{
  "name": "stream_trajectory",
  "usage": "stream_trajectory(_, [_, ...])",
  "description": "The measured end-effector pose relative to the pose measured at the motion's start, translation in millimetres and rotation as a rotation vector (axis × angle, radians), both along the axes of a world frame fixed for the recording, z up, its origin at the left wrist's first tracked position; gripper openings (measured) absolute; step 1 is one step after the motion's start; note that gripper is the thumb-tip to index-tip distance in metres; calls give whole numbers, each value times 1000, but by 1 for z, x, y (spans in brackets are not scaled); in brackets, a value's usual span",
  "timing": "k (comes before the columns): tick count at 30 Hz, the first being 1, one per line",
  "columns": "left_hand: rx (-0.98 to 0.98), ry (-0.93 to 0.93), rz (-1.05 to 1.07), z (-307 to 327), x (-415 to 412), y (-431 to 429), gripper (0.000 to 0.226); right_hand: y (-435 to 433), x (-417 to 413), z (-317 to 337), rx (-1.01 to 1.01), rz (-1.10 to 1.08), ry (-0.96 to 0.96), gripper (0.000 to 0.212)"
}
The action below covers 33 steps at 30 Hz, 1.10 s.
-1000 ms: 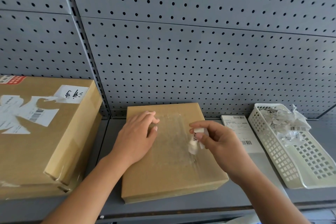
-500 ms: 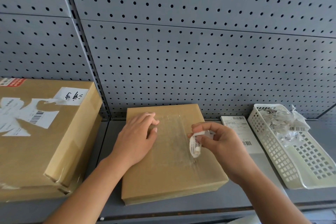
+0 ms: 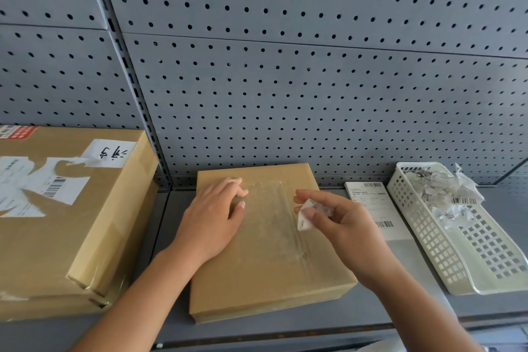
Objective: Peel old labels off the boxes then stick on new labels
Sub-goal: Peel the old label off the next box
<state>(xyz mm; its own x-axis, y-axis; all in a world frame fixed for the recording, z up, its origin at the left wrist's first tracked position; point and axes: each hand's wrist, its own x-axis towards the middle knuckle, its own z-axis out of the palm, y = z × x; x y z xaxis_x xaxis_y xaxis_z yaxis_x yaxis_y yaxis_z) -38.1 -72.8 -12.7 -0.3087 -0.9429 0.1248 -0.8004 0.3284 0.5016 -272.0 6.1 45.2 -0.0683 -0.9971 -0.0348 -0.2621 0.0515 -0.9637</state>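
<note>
Left hand (image 3: 213, 220): fingers flat, pressing small cardboard box (image 3: 265, 271). Right hand (image 3: 340, 226): raised over box, pinching crumpled white label scrap (image 3: 305, 216). Box top shows glossy adhesive residue.

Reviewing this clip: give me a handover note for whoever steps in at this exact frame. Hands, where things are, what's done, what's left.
Left hand rests flat on the small box, steadying it.
Right hand pinches a peeled label scrap just above that box.
Done: the small box top looks peeled, with only shiny residue.
The new label lies on the shelf between the small box and the white basket, which holds scraps.
The large box at left has torn label remains.
Left to do: bin the scrap, stick the new label, finish the large box.
</note>
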Motion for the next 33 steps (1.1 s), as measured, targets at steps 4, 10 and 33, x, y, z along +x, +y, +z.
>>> stream_trajectory(4, [5, 1, 3, 1, -1, 0, 27, -1, 2, 0, -24, 17, -60, 32])
stream_trajectory(10, [9, -1, 5, 0, -1, 0, 27, -1, 4, -2, -42, 14, -91, 4])
stream_trajectory(33, [1, 9, 2, -1, 3, -2, 21, 17, -78, 6, -152, -261, 187, 12])
